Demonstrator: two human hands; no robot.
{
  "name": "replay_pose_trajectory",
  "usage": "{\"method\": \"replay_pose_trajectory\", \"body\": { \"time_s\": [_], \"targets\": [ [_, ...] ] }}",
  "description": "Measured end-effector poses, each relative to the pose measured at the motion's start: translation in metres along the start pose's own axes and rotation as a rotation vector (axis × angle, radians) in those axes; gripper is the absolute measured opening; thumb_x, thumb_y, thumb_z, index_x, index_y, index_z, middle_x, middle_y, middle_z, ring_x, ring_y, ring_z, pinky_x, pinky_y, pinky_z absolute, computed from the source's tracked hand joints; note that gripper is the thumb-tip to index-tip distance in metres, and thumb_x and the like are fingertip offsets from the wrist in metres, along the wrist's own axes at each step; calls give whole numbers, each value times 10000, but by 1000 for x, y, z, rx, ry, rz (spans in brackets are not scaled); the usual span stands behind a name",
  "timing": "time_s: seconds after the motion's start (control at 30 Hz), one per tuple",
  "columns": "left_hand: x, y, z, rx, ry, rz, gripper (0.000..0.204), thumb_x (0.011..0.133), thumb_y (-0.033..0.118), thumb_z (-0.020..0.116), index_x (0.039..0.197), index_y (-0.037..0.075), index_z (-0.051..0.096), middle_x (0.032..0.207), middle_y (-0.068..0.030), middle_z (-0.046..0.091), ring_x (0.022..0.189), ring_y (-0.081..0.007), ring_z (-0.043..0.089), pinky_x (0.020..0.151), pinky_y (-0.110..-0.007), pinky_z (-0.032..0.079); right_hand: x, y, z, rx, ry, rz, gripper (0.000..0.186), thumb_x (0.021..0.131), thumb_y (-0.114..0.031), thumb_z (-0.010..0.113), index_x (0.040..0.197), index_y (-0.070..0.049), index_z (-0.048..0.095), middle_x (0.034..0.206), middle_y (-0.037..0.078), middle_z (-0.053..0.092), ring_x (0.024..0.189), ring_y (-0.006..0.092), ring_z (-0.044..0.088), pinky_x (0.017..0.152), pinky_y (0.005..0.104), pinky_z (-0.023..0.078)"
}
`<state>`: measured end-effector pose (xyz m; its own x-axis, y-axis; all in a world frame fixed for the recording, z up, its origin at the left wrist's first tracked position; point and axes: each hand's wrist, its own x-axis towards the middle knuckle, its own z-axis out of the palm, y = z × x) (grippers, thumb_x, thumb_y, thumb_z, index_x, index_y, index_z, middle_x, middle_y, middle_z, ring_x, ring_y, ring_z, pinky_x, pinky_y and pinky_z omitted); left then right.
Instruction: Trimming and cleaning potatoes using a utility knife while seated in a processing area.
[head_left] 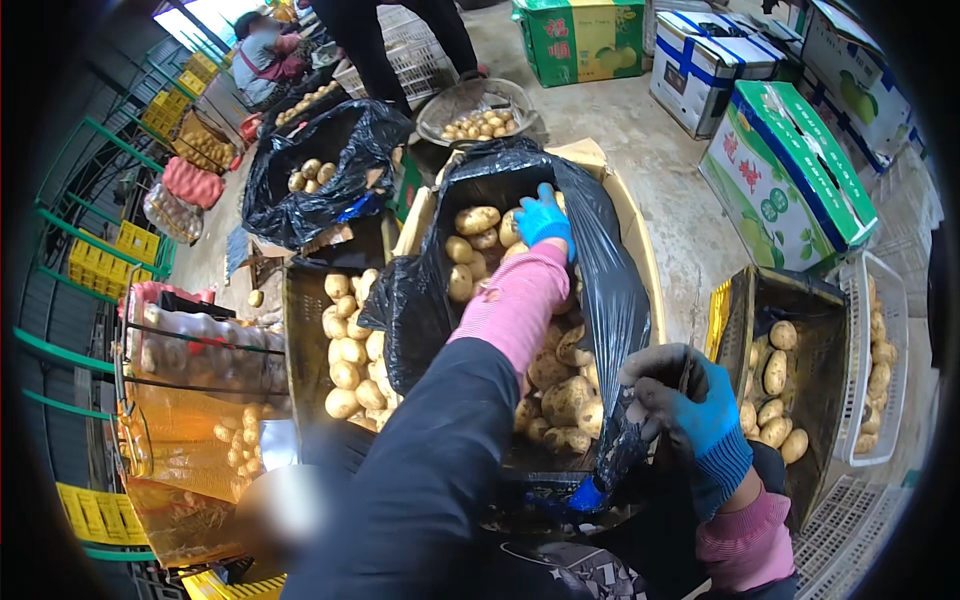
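Note:
A cardboard box lined with a black plastic bag stands in front of me, filled with several potatoes. My left hand, in a blue glove with a pink sleeve cover, reaches into the far end of the box and rests on the potatoes there. My right hand, in a blue and dark glove, grips the near right edge of the black bag.
A dark crate of potatoes stands left of the box, another at right beside a white crate. A second bagged box and a metal bowl of potatoes lie beyond. Green and white cartons stand at upper right. People work farther back.

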<state>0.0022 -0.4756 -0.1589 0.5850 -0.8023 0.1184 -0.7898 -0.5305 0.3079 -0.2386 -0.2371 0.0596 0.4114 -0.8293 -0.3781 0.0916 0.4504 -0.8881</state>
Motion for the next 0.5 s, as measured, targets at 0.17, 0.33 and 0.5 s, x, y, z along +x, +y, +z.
{"method": "replay_pose_trajectory", "body": {
  "time_s": [0.17, 0.33, 0.5],
  "targets": [
    [-6, -27, -3, -127, 130, 175, 441, 803, 302, 722, 1170, 167, 518, 1051, -189, 610, 980, -416, 618, 810, -495, 521, -1, 22, -6, 90, -74, -73, 210, 878, -82, 673, 1059, 18, 631, 897, 90, 684, 635, 130, 648, 485, 231, 508],
    [-6, -80, -23, -823, -204, -42, 631, 690, 214, 853, 1147, 39, 456, 966, -152, 632, 865, -213, 627, 736, -352, 525, 7, 12, -6, -110, 81, 28, 269, 862, -173, 678, 1063, -5, 619, 864, 79, 670, 600, 126, 604, 480, 238, 481],
    [20, -131, 15, -900, -167, 52, 964, 715, 170, 826, 1498, 87, 270, 1235, -216, 574, 939, -237, 630, 759, -325, 537, -5, 15, 27, 73, 12, -94, 252, 864, -200, 687, 1024, -13, 629, 873, 70, 671, 636, 123, 610, 501, 239, 491]
  ]
}}
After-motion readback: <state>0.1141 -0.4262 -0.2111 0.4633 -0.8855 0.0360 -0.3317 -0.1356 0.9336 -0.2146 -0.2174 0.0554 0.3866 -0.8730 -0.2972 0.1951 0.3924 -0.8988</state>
